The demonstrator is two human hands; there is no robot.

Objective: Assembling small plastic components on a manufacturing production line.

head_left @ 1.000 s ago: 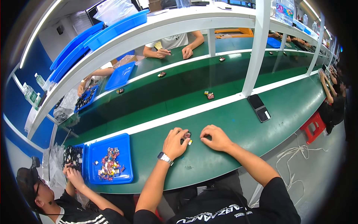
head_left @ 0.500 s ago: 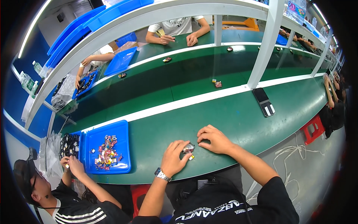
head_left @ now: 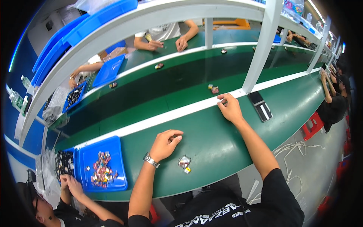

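R hand (head_left: pixel 220 100) is out fwd, fingertips over the white rail (head_left: pixel 124 131) in this view, just short of a small reddish part (head_left: pixel 214 90) and a yellow-white pc (head_left: pixel 210 86) lying on the green belt beyond. It's part-open, fingers curved, nothing visible in it; palm side is hidden, so can't say 100%. L hand (head_left: pixel 180 136) hangs over the green surface (head_left: pixel 211 140), thumb & index a bit apart, also w/ nothing visible in it. Silvery part (head_left: pixel 184 161) lies on the surface, R of & nearer the wearer than the L hand, apart from both hands, w/ a yellow-white tab (head_left: pixel 187 170) right beside it; can't tell if they're joined.

For a reach like this, prob. best to clear the rail w/ the wrist up, open thumb & index a bit wider, come down from above & pinch the body by its edges. Any small attached pc shouldn't be tugged, b/c a thin link could give. L hand is well placed off to the side.

Vs. 0.5 s ago: both hands were around the silvery part, L fingers at it; now it's uncovered, L hand's drawn back leftward & R hand's gone fwd to the rail. Camera view has shifted too.
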